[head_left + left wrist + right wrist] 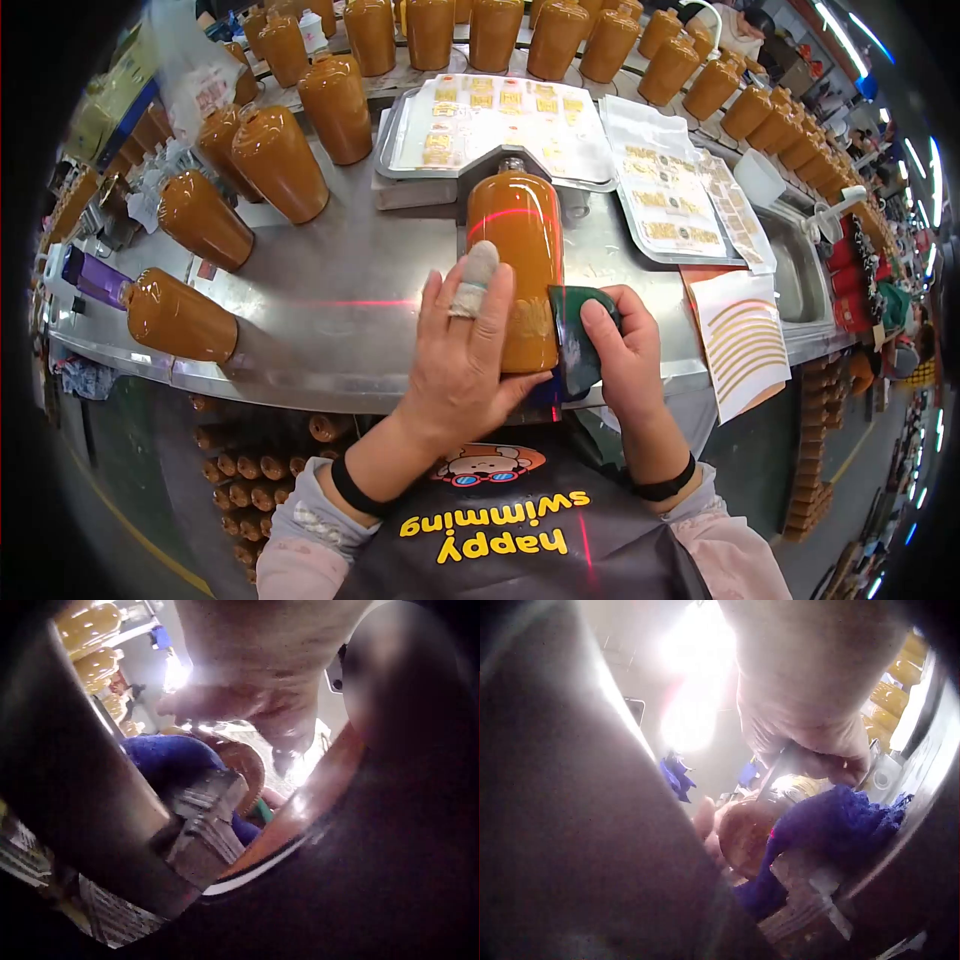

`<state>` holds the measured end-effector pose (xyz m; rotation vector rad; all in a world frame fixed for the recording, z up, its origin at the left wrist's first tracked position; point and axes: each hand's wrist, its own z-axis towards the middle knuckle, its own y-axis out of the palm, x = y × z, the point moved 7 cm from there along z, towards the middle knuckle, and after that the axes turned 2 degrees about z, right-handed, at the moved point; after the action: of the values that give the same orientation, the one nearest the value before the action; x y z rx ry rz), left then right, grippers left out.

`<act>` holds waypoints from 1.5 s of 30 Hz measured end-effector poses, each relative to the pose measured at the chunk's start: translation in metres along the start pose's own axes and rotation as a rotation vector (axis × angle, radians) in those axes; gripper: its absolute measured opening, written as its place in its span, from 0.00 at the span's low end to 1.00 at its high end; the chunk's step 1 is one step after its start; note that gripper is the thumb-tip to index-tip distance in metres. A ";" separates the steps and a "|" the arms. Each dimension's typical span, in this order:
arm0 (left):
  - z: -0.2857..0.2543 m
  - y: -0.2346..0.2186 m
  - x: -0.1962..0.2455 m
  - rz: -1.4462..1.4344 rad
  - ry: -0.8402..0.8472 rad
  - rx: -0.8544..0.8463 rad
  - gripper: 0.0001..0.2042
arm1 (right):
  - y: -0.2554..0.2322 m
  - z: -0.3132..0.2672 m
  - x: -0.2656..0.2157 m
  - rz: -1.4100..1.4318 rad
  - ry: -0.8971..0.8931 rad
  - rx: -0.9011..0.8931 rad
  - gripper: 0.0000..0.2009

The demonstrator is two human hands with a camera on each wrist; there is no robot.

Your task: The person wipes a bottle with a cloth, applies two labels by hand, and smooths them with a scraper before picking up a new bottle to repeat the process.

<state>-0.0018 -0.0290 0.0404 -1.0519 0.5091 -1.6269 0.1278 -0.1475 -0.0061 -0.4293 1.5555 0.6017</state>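
A glossy brown bottle (520,240) lies with its neck toward a grey metal bracket (510,158) and its base toward the person. A decal (530,318) shows faintly low on its side. My left hand (450,350) rests on the bottle's left side with fingers stretched out, a cloth finger cot on one of them, the thumb by the base. My right hand (630,345) pinches a dark green flat scraper (578,340) against the bottle's right side. In the right wrist view, the bottle's round base (746,840) shows beyond blue cloth (832,821).
Several brown bottles (280,165) stand on the steel table (330,310) at left, with more in rows behind. Trays of decal sheets (500,125) lie at the back and right (670,195). A sheet of curved gold strips (742,340) overhangs the right edge, near a sink (800,270).
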 end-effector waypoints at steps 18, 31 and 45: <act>-0.026 0.015 -0.020 -0.118 0.007 0.163 0.40 | -0.017 0.003 0.018 -0.078 -0.100 0.151 0.08; -0.018 0.030 -0.047 -0.892 -0.393 0.087 0.33 | 0.008 0.001 0.010 0.006 -0.071 -0.031 0.08; -0.034 0.015 -0.015 -0.191 -0.010 0.168 0.32 | -0.013 0.001 0.043 -0.064 -0.001 0.000 0.10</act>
<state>-0.0218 -0.0262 0.0052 -1.0065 0.2653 -1.7970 0.1331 -0.1531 -0.0505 -0.4768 1.5350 0.5522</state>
